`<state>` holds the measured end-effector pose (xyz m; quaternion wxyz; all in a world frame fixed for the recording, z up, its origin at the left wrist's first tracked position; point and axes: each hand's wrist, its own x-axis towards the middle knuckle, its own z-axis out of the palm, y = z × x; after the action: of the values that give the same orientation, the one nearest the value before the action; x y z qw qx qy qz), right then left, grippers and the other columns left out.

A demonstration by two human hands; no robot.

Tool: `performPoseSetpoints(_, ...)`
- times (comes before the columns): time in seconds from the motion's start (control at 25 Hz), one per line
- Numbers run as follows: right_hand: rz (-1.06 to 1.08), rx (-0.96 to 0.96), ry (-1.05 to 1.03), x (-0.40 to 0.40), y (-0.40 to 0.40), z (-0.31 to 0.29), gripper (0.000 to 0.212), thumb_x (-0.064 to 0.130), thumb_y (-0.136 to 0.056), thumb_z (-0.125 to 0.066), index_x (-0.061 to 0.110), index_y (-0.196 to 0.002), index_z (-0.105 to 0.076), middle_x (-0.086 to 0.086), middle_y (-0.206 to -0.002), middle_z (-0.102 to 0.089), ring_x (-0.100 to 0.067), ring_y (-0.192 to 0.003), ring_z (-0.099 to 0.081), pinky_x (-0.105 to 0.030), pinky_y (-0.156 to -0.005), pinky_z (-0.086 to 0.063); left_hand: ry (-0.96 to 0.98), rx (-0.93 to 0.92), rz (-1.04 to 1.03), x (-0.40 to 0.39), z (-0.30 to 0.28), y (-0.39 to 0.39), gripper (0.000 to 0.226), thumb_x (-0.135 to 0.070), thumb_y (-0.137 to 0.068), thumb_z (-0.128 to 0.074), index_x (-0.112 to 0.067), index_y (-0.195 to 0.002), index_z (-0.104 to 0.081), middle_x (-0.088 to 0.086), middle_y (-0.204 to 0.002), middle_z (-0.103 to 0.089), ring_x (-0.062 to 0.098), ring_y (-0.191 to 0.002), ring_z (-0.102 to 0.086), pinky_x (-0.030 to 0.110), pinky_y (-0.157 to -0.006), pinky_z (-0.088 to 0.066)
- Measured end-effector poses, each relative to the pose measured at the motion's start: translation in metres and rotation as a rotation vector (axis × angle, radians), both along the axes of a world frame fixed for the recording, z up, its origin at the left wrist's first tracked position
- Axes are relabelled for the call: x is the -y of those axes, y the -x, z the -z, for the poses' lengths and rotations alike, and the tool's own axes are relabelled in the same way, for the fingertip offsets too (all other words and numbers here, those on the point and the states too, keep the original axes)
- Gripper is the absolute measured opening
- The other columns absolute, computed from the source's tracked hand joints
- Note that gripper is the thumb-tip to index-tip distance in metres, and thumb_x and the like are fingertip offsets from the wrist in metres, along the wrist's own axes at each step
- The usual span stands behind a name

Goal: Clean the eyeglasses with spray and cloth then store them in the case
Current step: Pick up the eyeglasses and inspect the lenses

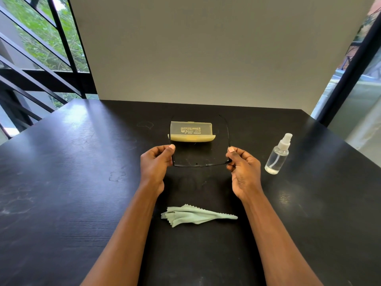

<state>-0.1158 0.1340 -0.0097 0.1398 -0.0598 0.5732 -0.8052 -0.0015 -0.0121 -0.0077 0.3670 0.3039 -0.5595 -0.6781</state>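
Note:
Both hands hold thin black-framed eyeglasses (201, 164) above the middle of the black table (82, 182), temples unfolded and pointing away from me. My left hand (156, 164) pinches the left end of the frame, my right hand (242, 168) the right end. Behind the glasses lies a translucent yellowish case (191, 132), open, its lid tipped up with printed text on it. A crumpled pale green cloth (193, 215) rests on the table between my forearms. A clear spray bottle (277, 154) stands upright to the right of my right hand.
A grey wall (206, 48) rises directly behind the table's far edge. Black railings and a window with greenery (41, 48) are at the left; glass panes are at the right. Faint smudges mark the tabletop.

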Motion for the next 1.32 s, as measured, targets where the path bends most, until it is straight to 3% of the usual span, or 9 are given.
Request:
performPoseSetpoints(0.08,-0.010,0.012,0.001,-0.001,-0.001,-0.001,0.007,0.010,-0.083,-0.066,0.016,-0.084,-0.067,0.001,-0.078,-0.063,-0.007,-0.069,-0.053,-0.021,-0.057,-0.042,-0.183,-0.101,0.052,0.002,-0.004,-0.003,0.006,-0.018,-0.082,-0.068,-0.015,-0.077,-0.066,0.000,-0.066,-0.057,0.009,-0.061,-0.052,0.019,-0.053,-0.046)
performPoseSetpoints(0.16,-0.010,0.025,-0.005,-0.002,-0.001,-0.002,0.007,0.010,-0.083,-0.066,0.017,-0.083,-0.067,0.000,-0.078,-0.063,-0.008,-0.070,-0.053,-0.022,-0.057,-0.041,-0.245,-0.148,0.107,0.000,-0.005,-0.004,0.003,-0.018,-0.082,-0.067,-0.016,-0.081,-0.065,0.001,-0.071,-0.061,0.011,-0.063,-0.057,0.018,-0.052,-0.049)
performPoseSetpoints(0.36,0.005,0.113,0.038,-0.005,0.000,-0.004,0.008,0.007,-0.082,-0.066,0.015,-0.081,-0.068,0.000,-0.073,-0.064,-0.006,-0.061,-0.052,-0.021,-0.053,-0.040,-0.079,-0.237,0.234,-0.001,-0.004,-0.007,0.021,-0.016,-0.085,-0.059,-0.026,-0.104,-0.060,-0.001,-0.080,-0.069,0.011,-0.071,-0.064,0.023,-0.066,-0.056)
performPoseSetpoints(0.64,-0.005,0.331,0.171,-0.012,0.004,-0.008,0.005,0.005,-0.080,-0.067,0.009,-0.084,-0.066,-0.004,-0.067,-0.061,-0.003,-0.045,-0.047,-0.014,-0.037,-0.037,0.063,-0.299,0.510,-0.002,0.000,-0.011,0.025,-0.016,-0.076,-0.064,-0.018,-0.100,-0.070,0.003,-0.097,-0.072,0.017,-0.092,-0.065,0.024,-0.078,-0.054)
performPoseSetpoints(0.76,-0.016,0.294,0.212,-0.013,0.005,-0.009,0.008,0.007,-0.080,-0.068,0.015,-0.082,-0.067,-0.003,-0.068,-0.063,-0.002,-0.045,-0.050,-0.013,-0.039,-0.040,0.113,-0.281,0.488,-0.003,-0.001,-0.011,0.027,-0.017,-0.072,-0.066,-0.020,-0.098,-0.071,0.002,-0.096,-0.072,0.018,-0.092,-0.065,0.025,-0.079,-0.055)
performPoseSetpoints(0.88,-0.049,0.209,0.242,-0.014,0.002,-0.012,0.006,0.016,-0.078,-0.070,0.017,-0.084,-0.068,0.000,-0.067,-0.065,-0.004,-0.050,-0.056,-0.015,-0.045,-0.046,0.122,-0.312,0.440,-0.007,-0.005,-0.011,0.024,-0.015,-0.072,-0.065,-0.017,-0.095,-0.070,0.001,-0.085,-0.072,0.015,-0.081,-0.064,0.022,-0.071,-0.056)
performPoseSetpoints(1.04,-0.132,0.116,0.306,-0.015,-0.002,-0.016,0.032,0.032,-0.065,-0.072,0.013,-0.090,-0.070,0.001,-0.069,-0.067,-0.008,-0.059,-0.062,-0.018,-0.054,-0.052,0.104,-0.365,0.383,-0.009,-0.009,-0.012,0.023,-0.013,-0.072,-0.063,-0.013,-0.094,-0.068,0.001,-0.075,-0.070,0.014,-0.071,-0.064,0.023,-0.065,-0.056)
performPoseSetpoints(1.32,-0.199,0.042,0.350,-0.016,-0.007,-0.021,0.036,0.029,-0.067,-0.070,0.013,-0.099,-0.069,0.000,-0.078,-0.068,-0.008,-0.064,-0.064,-0.019,-0.059,-0.053,0.125,-0.450,0.355,-0.011,-0.016,-0.014,0.024,-0.009,-0.074,-0.061,-0.011,-0.097,-0.069,0.004,-0.074,-0.070,0.015,-0.068,-0.064,0.022,-0.062,-0.056)
